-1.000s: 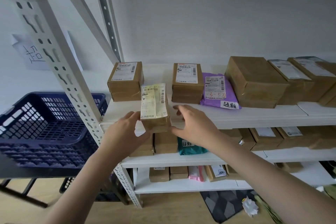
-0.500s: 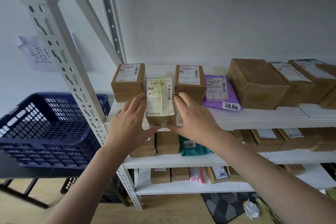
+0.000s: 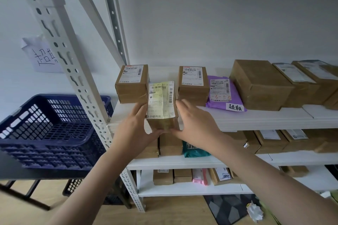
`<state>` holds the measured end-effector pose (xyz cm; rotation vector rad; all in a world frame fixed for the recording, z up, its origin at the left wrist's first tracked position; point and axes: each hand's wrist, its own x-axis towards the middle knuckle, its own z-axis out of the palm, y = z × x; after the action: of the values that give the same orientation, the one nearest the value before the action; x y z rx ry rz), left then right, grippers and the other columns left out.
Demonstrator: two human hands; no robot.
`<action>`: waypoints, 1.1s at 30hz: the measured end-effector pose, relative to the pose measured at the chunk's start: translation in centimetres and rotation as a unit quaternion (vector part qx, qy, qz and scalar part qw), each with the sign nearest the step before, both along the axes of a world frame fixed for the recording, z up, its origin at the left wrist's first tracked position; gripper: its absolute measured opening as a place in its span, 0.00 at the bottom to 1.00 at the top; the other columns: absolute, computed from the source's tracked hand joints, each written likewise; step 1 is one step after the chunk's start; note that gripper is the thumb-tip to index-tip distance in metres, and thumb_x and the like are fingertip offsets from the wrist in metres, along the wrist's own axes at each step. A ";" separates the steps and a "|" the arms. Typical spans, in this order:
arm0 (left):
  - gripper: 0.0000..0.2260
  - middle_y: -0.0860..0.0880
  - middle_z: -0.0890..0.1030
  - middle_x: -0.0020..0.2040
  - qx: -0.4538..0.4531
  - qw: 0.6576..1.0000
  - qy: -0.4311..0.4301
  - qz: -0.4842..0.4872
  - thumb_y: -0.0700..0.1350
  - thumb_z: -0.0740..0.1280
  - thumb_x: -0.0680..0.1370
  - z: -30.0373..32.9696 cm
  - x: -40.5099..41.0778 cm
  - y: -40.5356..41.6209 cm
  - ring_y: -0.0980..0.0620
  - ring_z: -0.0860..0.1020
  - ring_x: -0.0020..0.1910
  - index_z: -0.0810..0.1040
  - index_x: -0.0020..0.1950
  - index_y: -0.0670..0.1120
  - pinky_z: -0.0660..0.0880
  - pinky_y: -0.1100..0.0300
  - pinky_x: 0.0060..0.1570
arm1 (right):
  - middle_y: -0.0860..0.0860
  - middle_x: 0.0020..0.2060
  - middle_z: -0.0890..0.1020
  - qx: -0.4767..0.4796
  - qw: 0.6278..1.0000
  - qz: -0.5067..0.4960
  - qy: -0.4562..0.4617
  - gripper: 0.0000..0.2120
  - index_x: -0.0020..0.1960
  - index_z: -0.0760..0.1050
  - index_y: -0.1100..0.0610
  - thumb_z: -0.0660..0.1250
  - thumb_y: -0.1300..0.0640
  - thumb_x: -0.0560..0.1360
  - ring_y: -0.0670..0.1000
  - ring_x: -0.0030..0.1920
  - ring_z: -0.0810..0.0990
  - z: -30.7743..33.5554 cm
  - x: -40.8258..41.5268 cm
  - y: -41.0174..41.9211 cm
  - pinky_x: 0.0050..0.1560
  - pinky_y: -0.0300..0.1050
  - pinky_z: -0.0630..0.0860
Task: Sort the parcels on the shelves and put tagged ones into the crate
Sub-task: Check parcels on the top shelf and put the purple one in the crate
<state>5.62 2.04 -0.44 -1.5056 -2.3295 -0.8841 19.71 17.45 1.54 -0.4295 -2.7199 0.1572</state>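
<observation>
Head view, left hand point(image 3: 134, 128) and right hand point(image 3: 196, 126) grip clamped on yellow-labelled parcel point(image 3: 162, 109)

A white sheet of paper point(image 3: 41, 55) with handwritten characters is hanging on the wall, partly hidden by the perforated upright. A dark table point(image 3: 27, 173) is standing at the left, its legs resting on the wooden floor point(image 3: 82, 213). A grey patterned mat point(image 3: 230, 208) is lying on the floor at lower right, with a crumpled white paper point(image 3: 255, 211) sitting at its right edge.
</observation>
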 end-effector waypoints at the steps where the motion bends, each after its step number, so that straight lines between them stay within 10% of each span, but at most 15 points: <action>1: 0.34 0.56 0.71 0.66 -0.013 0.999 -0.032 -0.008 0.58 0.77 0.69 -0.3 -0.3 0.5 0.56 0.76 0.51 0.70 0.70 0.48 0.73 0.64 0.42 | 0.47 0.61 0.75 -0.023 1.000 0.000 -0.010 0.33 0.70 0.67 0.53 0.71 0.38 0.72 0.47 0.47 0.76 -0.1 -0.3 0.2 0.41 0.44 0.73; 8: 0.34 0.56 0.71 0.68 -0.056 0.997 -0.059 0.000 0.60 0.75 0.69 -0.6 -3.5 3.7 0.56 0.76 0.46 0.70 0.71 0.51 0.79 0.54 0.43 | 0.42 0.52 0.81 -0.143 0.989 -0.035 -0.019 0.30 0.64 0.74 0.47 0.74 0.34 0.67 0.45 0.46 0.80 -0.6 -3.7 3.4 0.45 0.49 0.81; 23: 0.15 0.51 0.80 0.36 -0.103 0.981 -0.039 0.160 0.61 0.68 0.73 -0.4 -6.9 9.3 0.47 0.79 0.36 0.79 0.42 0.49 0.78 0.56 0.35 | 0.46 0.39 0.82 -0.083 0.988 -0.130 0.016 0.09 0.48 0.80 0.52 0.69 0.47 0.75 0.51 0.39 0.82 -0.7 -9.3 5.6 0.35 0.44 0.76; 33: 0.10 0.54 0.81 0.37 -0.074 0.989 -0.034 0.123 0.53 0.64 0.78 -1.3 -2.9 7.0 0.50 0.78 0.36 0.80 0.42 0.50 0.77 0.56 0.35 | 0.42 0.51 0.84 -0.066 0.988 -0.133 0.045 0.15 0.63 0.79 0.49 0.68 0.46 0.78 0.43 0.47 0.82 -2.6 -1.6 7.5 0.36 0.34 0.68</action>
<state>2.74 9.08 -1.78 -1.2174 -2.6094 -0.7250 18.07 25.00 -1.04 -0.7988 -2.5424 0.2767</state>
